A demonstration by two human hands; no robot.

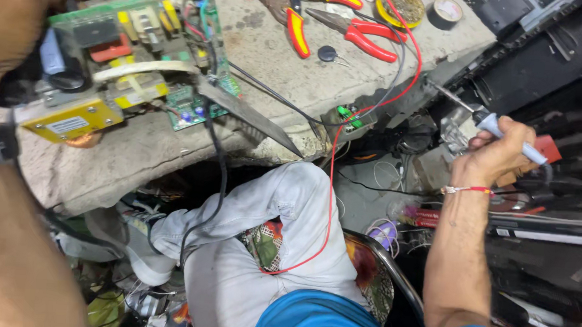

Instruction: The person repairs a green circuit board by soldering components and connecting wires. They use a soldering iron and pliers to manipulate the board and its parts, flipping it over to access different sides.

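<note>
Your lap: your knees in pale trousers (pixel 259 249) fill the bottom of the view, with a red wire (pixel 332 186) and a black cable (pixel 219 179) hanging down across them from the bench.
Your left hand: your left hand (pixel 7 18) is up close at the top left edge, blurred; it appears to grip the left end of the circuit board, but how the fingers close you cannot tell.
Circuit board: the green circuit board (pixel 136 60) stretches right from that hand, tilted, above the grey bench (pixel 264 54); a yellow part sits at its near corner.
Your right hand: your right hand (pixel 497 156) is closed around the handle of the soldering iron (pixel 501 132), held out to the right past the bench edge.
Iron to board: the iron's metal tip points up and left, well apart from the board, with the bench corner between them.
Bench, farther back: red and yellow pliers (pixel 293 19), red-handled cutters (pixel 363 33), a small round tin (pixel 400 5) and a roll of tape (pixel 445 11) lie on the bench top.
</note>
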